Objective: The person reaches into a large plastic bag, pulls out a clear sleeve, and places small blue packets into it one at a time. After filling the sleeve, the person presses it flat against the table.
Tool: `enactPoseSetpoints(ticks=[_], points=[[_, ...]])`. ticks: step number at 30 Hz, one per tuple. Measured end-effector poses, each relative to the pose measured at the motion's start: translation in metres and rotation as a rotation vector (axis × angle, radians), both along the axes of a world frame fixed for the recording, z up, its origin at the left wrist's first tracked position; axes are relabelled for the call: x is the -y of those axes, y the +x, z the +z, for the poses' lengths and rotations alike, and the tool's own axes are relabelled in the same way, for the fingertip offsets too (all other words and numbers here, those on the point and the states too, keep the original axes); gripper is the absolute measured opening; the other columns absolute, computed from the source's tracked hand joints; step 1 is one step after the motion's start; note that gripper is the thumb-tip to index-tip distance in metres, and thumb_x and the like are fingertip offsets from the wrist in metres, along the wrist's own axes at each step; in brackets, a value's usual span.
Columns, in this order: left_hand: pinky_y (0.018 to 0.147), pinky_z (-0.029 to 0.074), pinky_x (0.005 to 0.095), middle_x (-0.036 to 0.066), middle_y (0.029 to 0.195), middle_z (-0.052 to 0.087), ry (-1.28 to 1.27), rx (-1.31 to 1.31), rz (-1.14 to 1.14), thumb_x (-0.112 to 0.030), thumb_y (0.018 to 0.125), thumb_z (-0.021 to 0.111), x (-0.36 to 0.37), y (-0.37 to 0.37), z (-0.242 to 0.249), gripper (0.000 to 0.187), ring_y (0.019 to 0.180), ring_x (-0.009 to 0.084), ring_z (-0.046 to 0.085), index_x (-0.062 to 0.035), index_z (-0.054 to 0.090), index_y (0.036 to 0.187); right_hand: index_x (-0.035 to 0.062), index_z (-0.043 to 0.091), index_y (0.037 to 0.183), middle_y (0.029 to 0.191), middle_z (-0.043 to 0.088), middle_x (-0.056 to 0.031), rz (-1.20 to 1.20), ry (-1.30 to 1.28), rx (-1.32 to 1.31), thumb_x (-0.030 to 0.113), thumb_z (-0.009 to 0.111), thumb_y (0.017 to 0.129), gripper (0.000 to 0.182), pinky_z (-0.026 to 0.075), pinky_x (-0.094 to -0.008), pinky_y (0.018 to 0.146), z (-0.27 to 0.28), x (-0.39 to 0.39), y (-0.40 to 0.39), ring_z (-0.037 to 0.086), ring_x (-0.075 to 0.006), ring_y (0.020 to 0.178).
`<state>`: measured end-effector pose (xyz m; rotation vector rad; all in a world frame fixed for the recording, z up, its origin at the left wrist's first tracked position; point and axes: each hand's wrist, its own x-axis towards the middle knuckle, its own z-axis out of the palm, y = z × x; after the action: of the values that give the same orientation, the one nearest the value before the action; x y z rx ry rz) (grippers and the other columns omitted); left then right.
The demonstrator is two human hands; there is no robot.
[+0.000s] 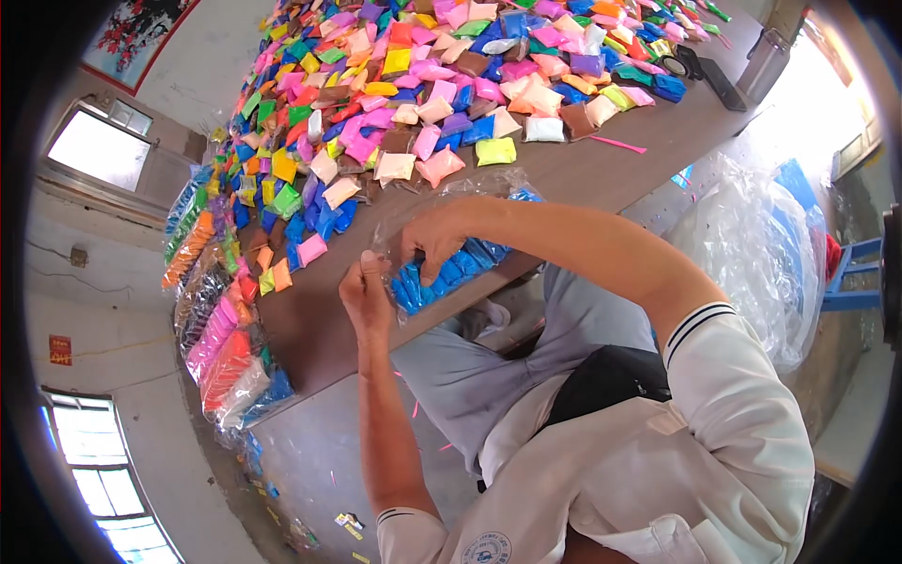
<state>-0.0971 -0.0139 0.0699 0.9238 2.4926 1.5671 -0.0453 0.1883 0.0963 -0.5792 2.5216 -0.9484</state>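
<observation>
A clear plastic bag (458, 268) holding rows of blue packets lies at the table's near edge. My left hand (366, 287) is closed on the bag's left edge, thumb upward. My right hand (437, 235) reaches over the bag from the right, fingers curled down onto the blue packets at its left part; whether the fingertips grip a packet is hidden. Just beyond the bag, a pink packet (440, 166) and a yellow-green packet (495, 151) lie on the brown table (315, 329).
A large heap of coloured packets (395, 94) covers the far part of the table. Filled bags (221, 357) line its left edge. A bottle (764, 66) and a phone (722, 85) sit at the back right. Clear plastic bags (752, 263) hang at the right, near a blue stool (853, 277).
</observation>
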Motion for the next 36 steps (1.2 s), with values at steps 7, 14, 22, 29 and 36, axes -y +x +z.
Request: enactPoseSetpoints(ticks=[7, 14, 22, 29, 36], points=[[0.072, 0.049, 0.0348, 0.015, 0.078, 0.068, -0.115, -0.051, -0.034, -0.035, 0.101, 0.049, 0.000, 0.010, 0.006, 0.045, 0.076, 0.0224, 0.064, 0.0041, 0.068, 0.090, 0.0038, 0.066, 0.115, 0.102, 0.071, -0.0140, -0.292, -0.075, -0.195, 0.033, 0.066, 0.086, 0.042, 0.050, -0.0377, 0.082, 0.010, -0.037, 0.030, 0.066, -0.0257, 0.093], [0.078, 0.048, 0.0390, 0.018, 0.090, 0.066, -0.253, -0.101, -0.084, -0.031, 0.100, 0.051, -0.007, 0.011, 0.011, 0.039, 0.083, 0.0329, 0.062, 0.0045, 0.065, 0.092, 0.0016, 0.063, 0.120, 0.106, 0.069, -0.0121, -0.487, -0.299, -0.088, 0.037, 0.062, 0.090, 0.046, 0.050, -0.0340, 0.085, 0.028, -0.107, 0.097, 0.065, -0.0217, 0.094], [0.091, 0.046, 0.0409, 0.022, 0.110, 0.064, -0.205, -0.316, -0.170, -0.029, 0.098, 0.056, -0.025, 0.020, 0.026, 0.035, 0.103, 0.0369, 0.060, 0.0052, 0.063, 0.092, 0.0048, 0.063, 0.122, 0.113, 0.067, -0.0152, -0.436, -0.017, -0.416, 0.031, 0.065, 0.089, 0.042, 0.049, -0.0413, 0.090, 0.013, -0.077, 0.118, 0.063, -0.0334, 0.102], [0.099, 0.042, 0.0446, 0.027, 0.121, 0.060, -0.276, -0.299, -0.207, -0.033, 0.097, 0.057, -0.034, 0.021, 0.016, 0.039, 0.114, 0.0410, 0.056, 0.0042, 0.063, 0.088, 0.0051, 0.069, 0.104, 0.099, 0.069, -0.0126, -0.459, 0.010, -0.341, 0.023, 0.064, 0.087, 0.025, 0.049, -0.0411, 0.083, -0.001, -0.072, 0.109, 0.064, -0.0313, 0.093], [0.099, 0.042, 0.0394, 0.023, 0.121, 0.062, -0.320, -0.207, -0.279, -0.039, 0.097, 0.054, -0.036, 0.025, 0.016, 0.046, 0.114, 0.0348, 0.058, 0.0049, 0.065, 0.105, 0.0079, 0.068, 0.097, 0.090, 0.069, -0.0111, -0.492, -0.009, -0.304, 0.022, 0.061, 0.090, 0.017, 0.048, -0.0425, 0.078, 0.000, -0.072, 0.107, 0.064, -0.0321, 0.088]])
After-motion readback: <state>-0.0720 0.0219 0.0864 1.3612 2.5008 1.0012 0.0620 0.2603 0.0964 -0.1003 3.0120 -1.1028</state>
